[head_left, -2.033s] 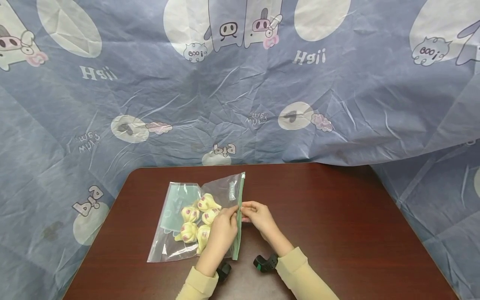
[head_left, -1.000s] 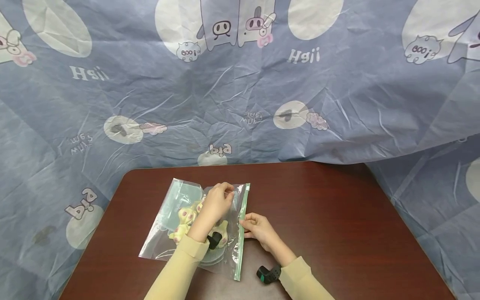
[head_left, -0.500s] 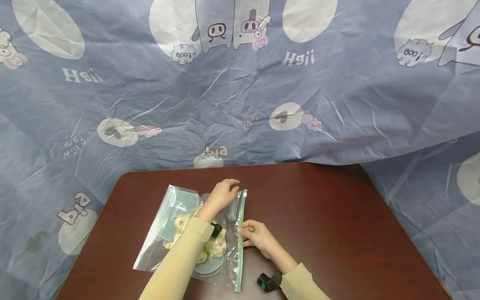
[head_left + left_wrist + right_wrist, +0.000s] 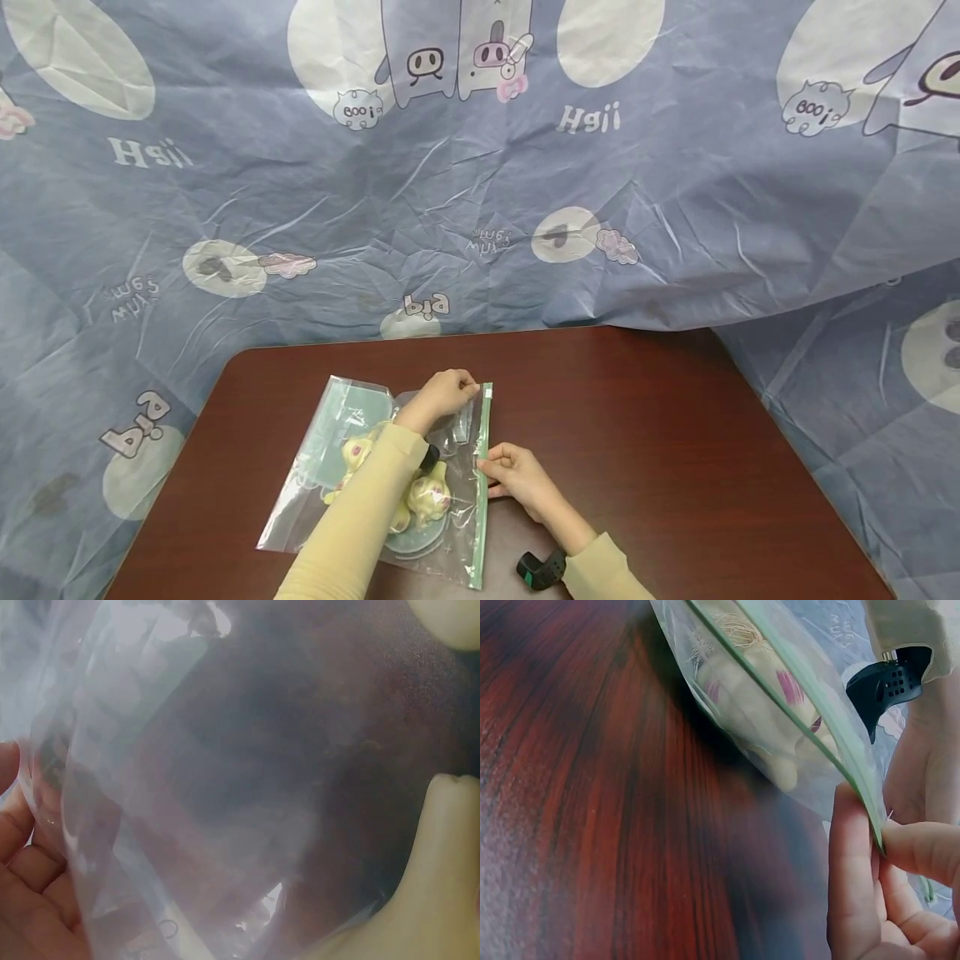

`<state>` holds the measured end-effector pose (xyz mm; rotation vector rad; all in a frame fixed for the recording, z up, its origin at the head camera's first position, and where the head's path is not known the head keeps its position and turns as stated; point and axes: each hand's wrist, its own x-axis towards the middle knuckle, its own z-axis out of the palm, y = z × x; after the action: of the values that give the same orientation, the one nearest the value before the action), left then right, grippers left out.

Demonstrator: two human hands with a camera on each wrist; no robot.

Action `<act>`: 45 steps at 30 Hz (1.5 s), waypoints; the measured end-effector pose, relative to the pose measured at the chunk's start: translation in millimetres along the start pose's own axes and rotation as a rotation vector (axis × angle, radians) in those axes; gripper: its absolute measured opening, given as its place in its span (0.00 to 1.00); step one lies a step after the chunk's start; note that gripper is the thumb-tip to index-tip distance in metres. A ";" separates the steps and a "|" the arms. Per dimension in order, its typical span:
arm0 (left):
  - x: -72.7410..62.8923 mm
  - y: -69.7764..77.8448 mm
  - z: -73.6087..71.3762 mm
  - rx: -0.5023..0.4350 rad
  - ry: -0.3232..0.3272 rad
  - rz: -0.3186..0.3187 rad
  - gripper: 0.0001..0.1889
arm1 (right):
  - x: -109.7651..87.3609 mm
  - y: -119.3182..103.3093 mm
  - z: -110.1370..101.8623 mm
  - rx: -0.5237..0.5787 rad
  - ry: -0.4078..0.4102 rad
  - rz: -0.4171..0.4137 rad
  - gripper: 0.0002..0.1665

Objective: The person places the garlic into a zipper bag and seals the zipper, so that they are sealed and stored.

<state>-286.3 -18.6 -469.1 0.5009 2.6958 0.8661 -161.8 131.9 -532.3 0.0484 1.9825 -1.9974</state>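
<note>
A clear zip bag with a green zip strip along its right edge lies on the table. Inside are several garlic bulbs, cream with purple marks; in the right wrist view, garlic with roots shows behind the strip. My left hand reaches across the bag and pinches its edge by the strip's far end; the forearm hides some bulbs. Its fingers show at the film in the left wrist view. My right hand pinches the strip near its middle, between thumb and fingers.
The dark reddish-brown table extends to the right of the bag. A blue printed cloth hangs behind the table's back edge. A black wrist device sits by my right sleeve.
My left hand has moved from the strip's middle, over the garlic, to its far end. The bag has shifted slightly toward me and left; my right hand has stayed on the strip.
</note>
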 end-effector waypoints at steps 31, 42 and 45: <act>8.4 -13.7 -3.3 -0.179 0.020 -0.029 0.11 | 63.9 -45.7 -29.1 -0.075 0.295 -0.004 0.20; 11.5 -13.9 -4.5 -0.221 -0.014 -0.060 0.12 | 78.8 -49.0 -26.7 -0.027 0.189 0.102 0.21; 10.1 -12.7 -4.7 -0.230 -0.013 -0.073 0.13 | 78.5 -49.9 -25.0 -0.019 0.183 0.116 0.21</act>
<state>-300.2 -26.7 -474.4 0.3530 2.5415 1.1285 -253.6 139.3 -504.5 0.3454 2.0563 -1.9606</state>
